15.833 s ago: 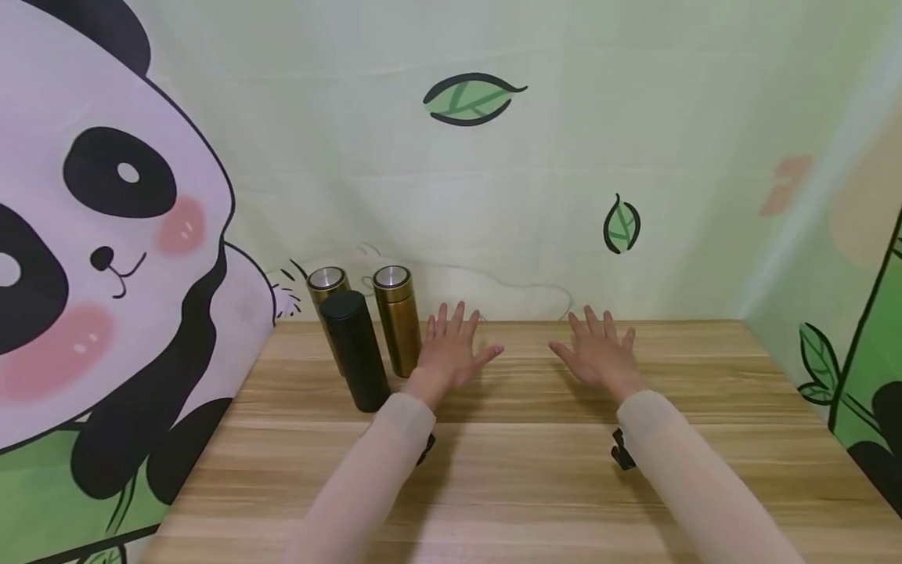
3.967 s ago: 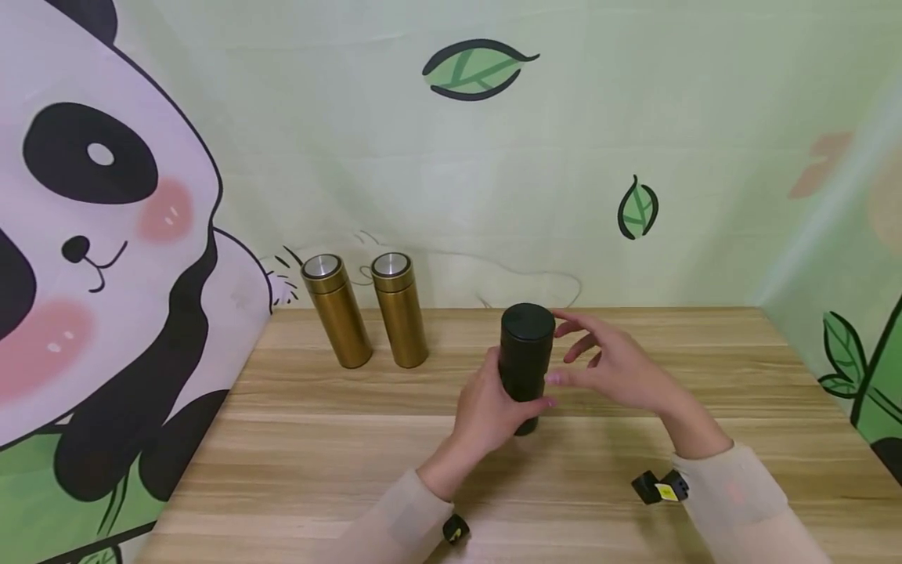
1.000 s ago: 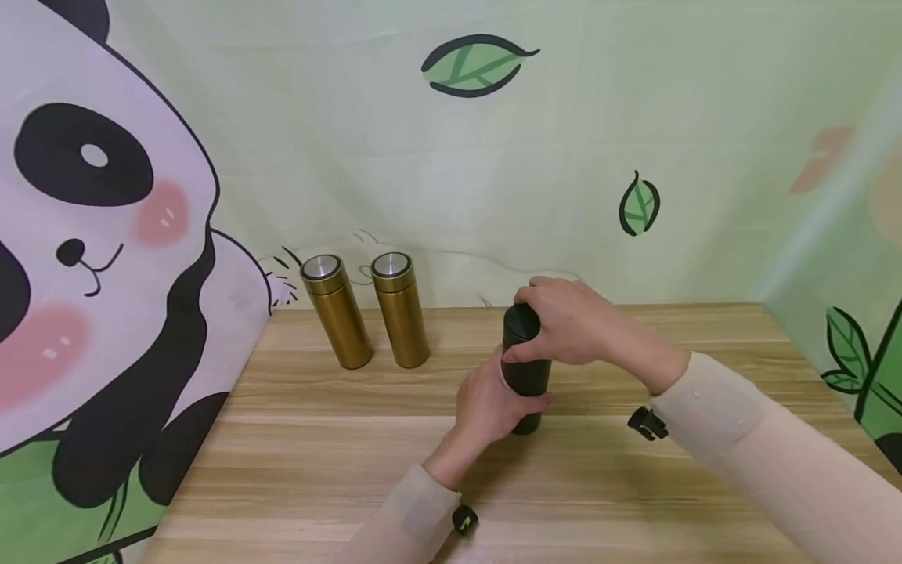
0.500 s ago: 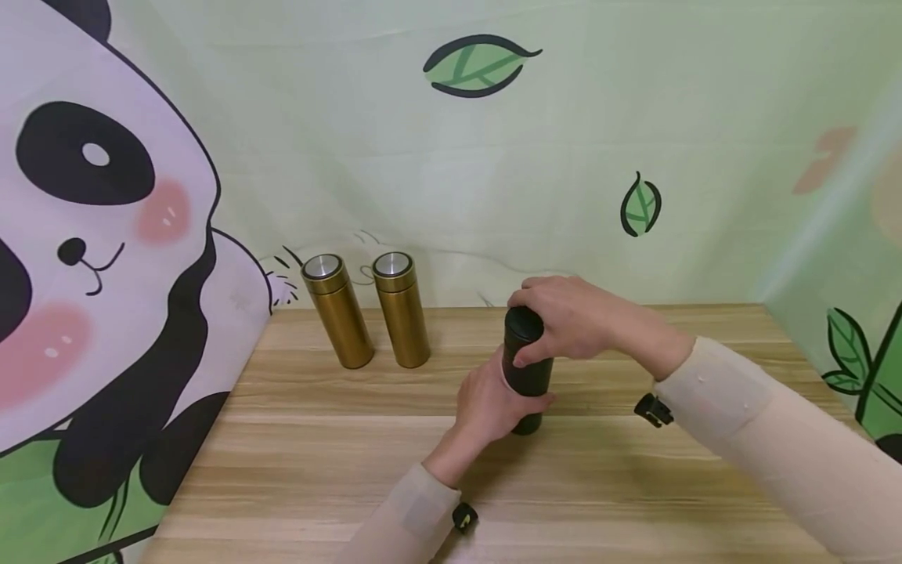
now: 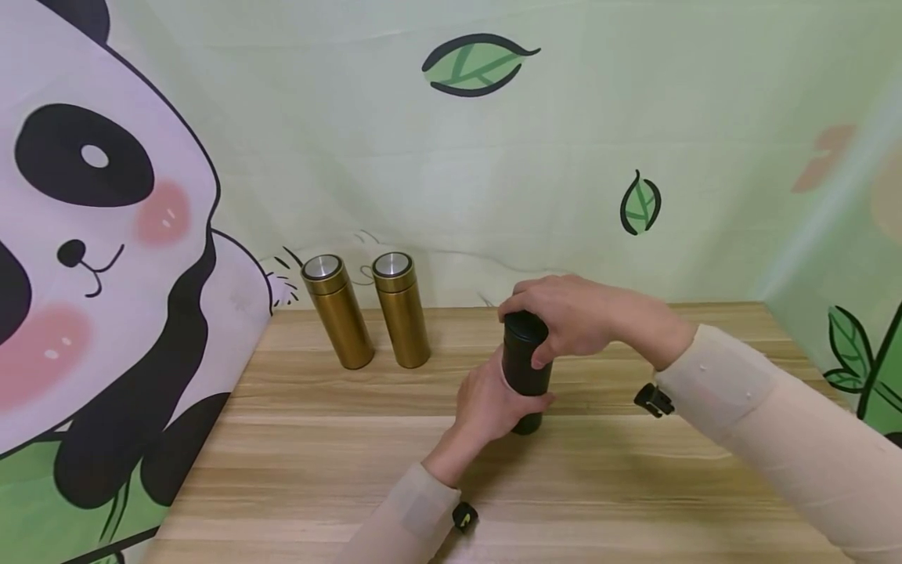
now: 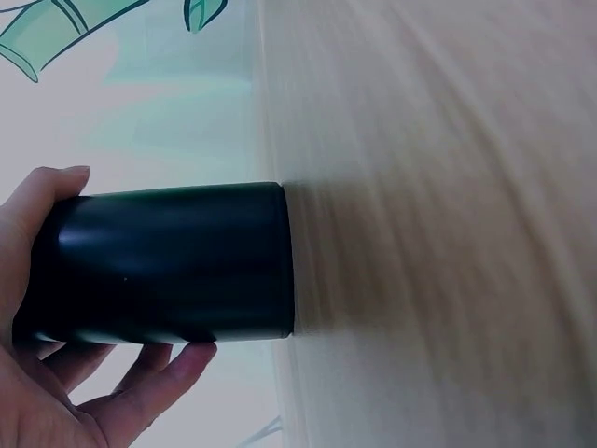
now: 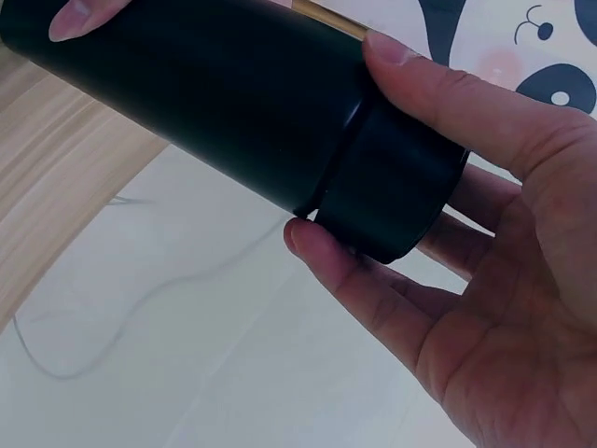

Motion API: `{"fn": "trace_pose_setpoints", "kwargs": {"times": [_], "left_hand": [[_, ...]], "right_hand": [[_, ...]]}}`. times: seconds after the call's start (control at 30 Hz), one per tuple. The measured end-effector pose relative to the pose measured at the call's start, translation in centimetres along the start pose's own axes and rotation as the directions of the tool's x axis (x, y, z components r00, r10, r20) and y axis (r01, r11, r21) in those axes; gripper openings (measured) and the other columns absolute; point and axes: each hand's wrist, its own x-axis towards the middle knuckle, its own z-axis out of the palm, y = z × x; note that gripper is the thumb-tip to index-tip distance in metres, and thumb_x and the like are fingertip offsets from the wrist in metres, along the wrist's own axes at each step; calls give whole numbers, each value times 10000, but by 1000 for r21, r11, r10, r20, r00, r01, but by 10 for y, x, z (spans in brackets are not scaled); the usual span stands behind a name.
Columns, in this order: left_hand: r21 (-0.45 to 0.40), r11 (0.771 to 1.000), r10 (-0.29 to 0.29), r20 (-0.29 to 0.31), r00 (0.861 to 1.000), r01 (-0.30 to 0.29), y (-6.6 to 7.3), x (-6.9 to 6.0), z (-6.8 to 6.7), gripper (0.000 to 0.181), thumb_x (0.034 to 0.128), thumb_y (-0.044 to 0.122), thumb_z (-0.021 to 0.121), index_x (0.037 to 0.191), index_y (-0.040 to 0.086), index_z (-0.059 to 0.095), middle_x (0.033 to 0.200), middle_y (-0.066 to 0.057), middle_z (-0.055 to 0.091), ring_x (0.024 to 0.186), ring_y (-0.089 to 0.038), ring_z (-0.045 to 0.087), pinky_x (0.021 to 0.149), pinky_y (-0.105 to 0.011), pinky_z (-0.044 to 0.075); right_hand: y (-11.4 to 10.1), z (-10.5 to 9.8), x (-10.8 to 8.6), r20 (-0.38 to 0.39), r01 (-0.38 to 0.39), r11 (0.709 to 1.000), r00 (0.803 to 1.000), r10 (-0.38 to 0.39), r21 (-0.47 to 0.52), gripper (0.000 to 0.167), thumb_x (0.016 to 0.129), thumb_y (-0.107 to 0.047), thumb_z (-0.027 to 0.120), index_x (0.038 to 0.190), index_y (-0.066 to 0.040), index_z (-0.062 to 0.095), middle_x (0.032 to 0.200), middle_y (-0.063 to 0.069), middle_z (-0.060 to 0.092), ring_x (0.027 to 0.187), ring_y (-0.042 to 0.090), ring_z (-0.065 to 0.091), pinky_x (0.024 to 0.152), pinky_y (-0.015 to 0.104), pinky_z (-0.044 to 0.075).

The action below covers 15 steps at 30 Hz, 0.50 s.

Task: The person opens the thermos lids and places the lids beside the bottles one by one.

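A black thermos bottle stands upright near the middle of the table. My left hand grips its body below the lid, thumb on the near side. In the left wrist view, the bottle's base meets the wood. From the right, my right hand holds the black lid, fingers over the far side and thumb on the near side. A thin seam shows between lid and body in the right wrist view. Two gold thermos bottles with silver-topped lids stand to the left, untouched.
The wood-grain table ends at a pale green cloth backdrop printed with a panda and leaves. The gold bottles stand close to that back edge. A small black wrist camera hangs at the right sleeve.
Over the last second my right hand has turned counterclockwise around the lid, its fingers going left and thumb right. Much earlier, both hands lay flat and the black bottle stood before the gold ones.
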Motion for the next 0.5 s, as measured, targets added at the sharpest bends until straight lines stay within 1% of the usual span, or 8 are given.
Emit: {"fn": "trace_pose_setpoints", "kwargs": {"times": [0.27,0.5], "left_hand": [[-2,1000,-2,-4,1000,2,0,1,0,793,727,559,869,1372,236,538,1107,24,744,910,-204,683,716,-321,492],[-5,1000,3,-6,1000,-3,0,0,-1,797,727,552,873,1368,215,539,1105,1,750,900,-206,684,716,-332,496]], "right_hand": [[1,0,-1,6,49,999,999,-49,-6,636,812,-113,881,1391,-153,620,1304,36,633,1195,273,597,1047,517,475],[2,0,-1,-5,93,996,996,-93,2,655,759,-8,890,1344,-176,648,1343,22,631,1227,283,597,1071,536,454]]}}
